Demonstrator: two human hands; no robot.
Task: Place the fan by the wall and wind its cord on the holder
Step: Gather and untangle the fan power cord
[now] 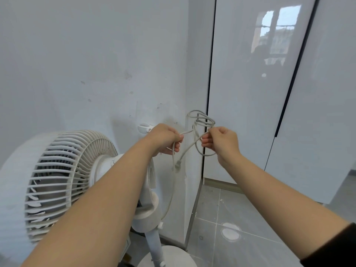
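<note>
A white pedestal fan stands at the lower left, close to the pale wall, its grille facing left. Its grey cord runs up from the fan body and is gathered in loose loops in front of the wall corner. My left hand grips one strand of the cord, and the plug dangles just below it. My right hand pinches the loops from the right. A small white holder sticks out of the wall just left of my left hand, partly hidden by it.
Glossy white cabinet doors fill the right side, with a dark gap between panels. The grey tiled floor lies below them, with a round white floor fitting. The fan's round base sits at the bottom centre.
</note>
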